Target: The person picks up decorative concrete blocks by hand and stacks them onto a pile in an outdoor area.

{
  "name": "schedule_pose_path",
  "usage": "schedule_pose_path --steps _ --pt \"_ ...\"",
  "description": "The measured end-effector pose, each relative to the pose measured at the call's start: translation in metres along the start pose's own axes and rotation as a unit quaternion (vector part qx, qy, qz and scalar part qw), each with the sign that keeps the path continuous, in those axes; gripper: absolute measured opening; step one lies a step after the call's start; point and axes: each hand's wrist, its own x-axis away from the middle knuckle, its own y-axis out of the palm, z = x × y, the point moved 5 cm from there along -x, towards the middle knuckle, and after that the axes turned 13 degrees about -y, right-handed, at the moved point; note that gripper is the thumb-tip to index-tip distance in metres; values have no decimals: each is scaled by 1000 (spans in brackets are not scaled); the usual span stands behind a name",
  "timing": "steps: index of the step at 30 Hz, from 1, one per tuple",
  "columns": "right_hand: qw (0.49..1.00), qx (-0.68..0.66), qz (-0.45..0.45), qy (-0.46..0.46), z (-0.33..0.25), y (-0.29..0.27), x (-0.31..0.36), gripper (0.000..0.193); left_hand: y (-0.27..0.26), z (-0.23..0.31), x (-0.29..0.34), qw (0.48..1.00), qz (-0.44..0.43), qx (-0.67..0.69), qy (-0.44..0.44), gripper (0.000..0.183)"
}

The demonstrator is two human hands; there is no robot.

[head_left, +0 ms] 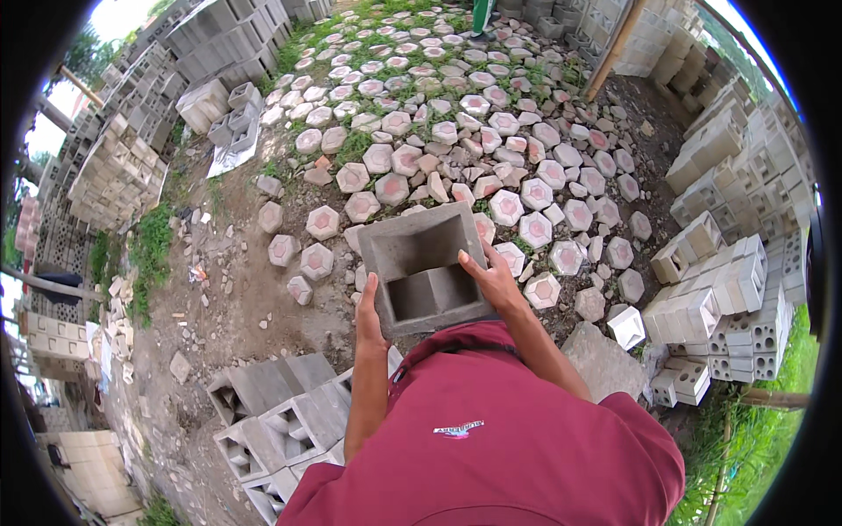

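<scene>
A grey hollow concrete block (434, 292) is held up in front of my body, its square open face turned toward me and an angled divider showing inside. Against its left side presses my left hand (370, 317), thumb up along the edge. My right hand (493, 280) grips the right side, with the thumb hooked over the rim; its other fingers are mostly hidden behind the block. Nearest to my left forearm is a stack of similar grey blocks (294, 416), some with angled dividers showing in their openings.
Hexagonal pavers (390, 188) with reddish centres lie scattered over the ground ahead. Block stacks stand on the left (118, 171) and on the right (728, 285). A wooden post (614, 53) leans at the far right. A flat slab (605, 359) lies by my right elbow. Far off stands a person's green-trousered leg (481, 17).
</scene>
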Motion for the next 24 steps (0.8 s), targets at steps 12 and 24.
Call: schedule_pose_path --steps 12,24 --pt "991 -8 131 2 -47 -138 -32 79 136 -37 -94 992 -59 -88 -73 54" --pt "979 23 203 -5 -53 -196 -63 81 209 -41 -143 983 -71 -129 -111 53"
